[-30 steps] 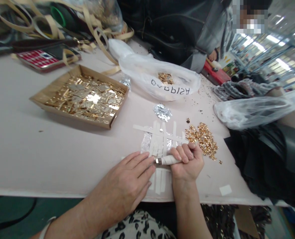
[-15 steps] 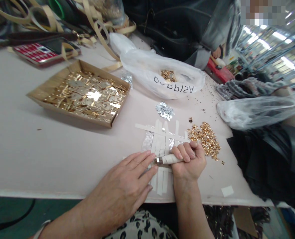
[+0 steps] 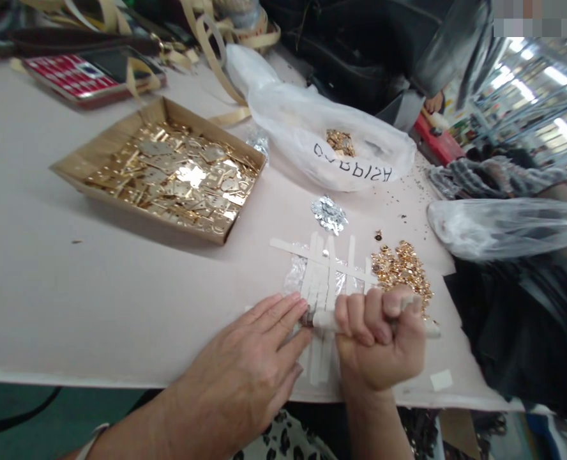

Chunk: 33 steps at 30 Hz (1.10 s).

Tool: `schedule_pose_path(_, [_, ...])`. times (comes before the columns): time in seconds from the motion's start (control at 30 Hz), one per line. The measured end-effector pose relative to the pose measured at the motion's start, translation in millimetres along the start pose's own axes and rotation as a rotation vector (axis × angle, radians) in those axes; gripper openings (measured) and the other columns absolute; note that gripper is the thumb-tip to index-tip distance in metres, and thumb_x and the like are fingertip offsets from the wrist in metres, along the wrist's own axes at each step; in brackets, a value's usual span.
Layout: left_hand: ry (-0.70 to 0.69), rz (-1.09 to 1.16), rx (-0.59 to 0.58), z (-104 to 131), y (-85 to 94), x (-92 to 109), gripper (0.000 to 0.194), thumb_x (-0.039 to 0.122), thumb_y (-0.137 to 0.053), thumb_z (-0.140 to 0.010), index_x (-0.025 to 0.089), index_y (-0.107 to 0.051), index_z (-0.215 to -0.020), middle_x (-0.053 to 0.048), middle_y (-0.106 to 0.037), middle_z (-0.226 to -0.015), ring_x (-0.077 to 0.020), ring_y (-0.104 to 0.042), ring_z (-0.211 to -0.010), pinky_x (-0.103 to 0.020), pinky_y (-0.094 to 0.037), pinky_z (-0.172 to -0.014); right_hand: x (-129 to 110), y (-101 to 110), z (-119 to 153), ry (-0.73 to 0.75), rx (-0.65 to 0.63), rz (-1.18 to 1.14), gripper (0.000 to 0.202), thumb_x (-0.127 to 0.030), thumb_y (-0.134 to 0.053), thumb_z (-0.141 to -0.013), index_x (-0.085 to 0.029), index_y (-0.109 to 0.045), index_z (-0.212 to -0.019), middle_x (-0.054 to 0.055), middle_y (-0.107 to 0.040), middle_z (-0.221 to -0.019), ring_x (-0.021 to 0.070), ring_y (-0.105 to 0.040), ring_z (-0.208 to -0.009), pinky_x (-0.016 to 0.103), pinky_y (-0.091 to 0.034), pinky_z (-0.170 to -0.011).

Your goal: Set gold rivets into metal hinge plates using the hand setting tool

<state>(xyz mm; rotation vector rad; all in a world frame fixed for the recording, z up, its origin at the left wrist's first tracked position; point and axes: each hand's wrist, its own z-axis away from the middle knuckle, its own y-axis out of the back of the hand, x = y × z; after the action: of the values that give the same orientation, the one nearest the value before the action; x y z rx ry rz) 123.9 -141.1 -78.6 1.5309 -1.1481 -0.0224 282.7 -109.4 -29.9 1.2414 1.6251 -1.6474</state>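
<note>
My right hand is wrapped in a fist around a hand tool with a white-wrapped handle. The handle's far end sticks out past the fist, and a dark metal collar shows at its working end. That end meets the fingertips of my left hand, which lies flat with fingers stretched out. Whatever sits under the tool's tip is hidden by those fingers. Both hands are over a patch of white tape strips and clear plastic stuck to the table. A pile of small gold studs lies beyond my right fist.
A cardboard tray of flat gold metal plates stands left. Farther back are a pile of silver discs, a white plastic bag holding gold parts, and a red-patterned box. Black material lies at the right edge.
My right fist looks larger and nearer the camera, and the handle's rear end now shows beyond it. The left hand stays flat by the tip. The whole view has shifted slightly.
</note>
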Motion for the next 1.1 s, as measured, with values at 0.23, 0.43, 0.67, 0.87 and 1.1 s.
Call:
schedule_pose_path(0.23, [-0.020, 0.071, 0.025, 6, 1.3, -3, 0.030, 0.017, -0.052, -0.094, 0.012, -0.061, -0.122, -0.018, -0.047, -0.150, -0.0306, -0.038, -0.145, -0.050, -0.037, -0.121, 1, -14, 8, 0.012, -0.252, 0.314, 0.026, -0.032, -0.060, -0.094, -0.022, -0.058, -0.070, -0.008, -0.035, -0.050, 0.0084, -0.034, -0.042, 0.025, -0.034, -0.045])
schedule_pose_path(0.43, [0.041, 0.127, 0.182, 10, 7.3, -1, 0.010, 0.013, -0.053, -0.092, 0.016, -0.060, -0.086, -0.014, -0.059, -0.127, -0.0273, -0.049, -0.131, -0.046, -0.045, -0.114, -37, -29, -8, 0.168, -0.210, 0.209, 0.031, -0.030, -0.053, -0.097, -0.021, -0.050, -0.067, -0.011, -0.024, -0.048, 0.0059, -0.026, -0.039, 0.024, -0.034, -0.046])
schedule_pose_path(0.67, [0.097, 0.113, 0.231, 6, 5.6, 0, 0.013, 0.011, -0.049, -0.094, 0.016, -0.058, -0.086, -0.011, -0.061, -0.109, -0.0233, -0.057, -0.110, -0.040, -0.052, -0.098, -1, -7, -3, 0.026, -0.188, 0.293, 0.036, -0.036, -0.056, -0.096, -0.024, -0.040, -0.066, -0.011, -0.030, -0.049, 0.0064, -0.027, -0.037, 0.021, -0.026, -0.037])
schedule_pose_path(0.87, [0.066, -0.206, 0.207, -5, -4.9, -6, 0.033, 0.021, -0.055, -0.093, 0.013, -0.060, -0.124, -0.018, -0.054, -0.140, -0.0343, -0.046, -0.133, -0.053, -0.044, -0.110, -48, 33, 0, 0.021, -0.279, 1.105, 0.031, -0.036, -0.062, -0.092, -0.019, -0.057, -0.066, -0.005, -0.050, -0.054, 0.0097, -0.046, -0.050, 0.024, -0.035, -0.051])
schedule_pose_path(1.1, [-0.036, -0.307, 0.280, -24, -29.1, -39, 0.027, 0.025, -0.052, -0.092, 0.016, -0.070, -0.111, -0.019, -0.059, -0.137, -0.0392, -0.048, -0.134, -0.056, -0.047, -0.106, -46, 96, 8, -0.051, -0.253, 1.750, 0.015, -0.030, -0.056, -0.092, -0.022, -0.069, -0.087, 0.003, -0.075, -0.085, 0.0207, -0.070, -0.081, 0.030, -0.048, -0.075])
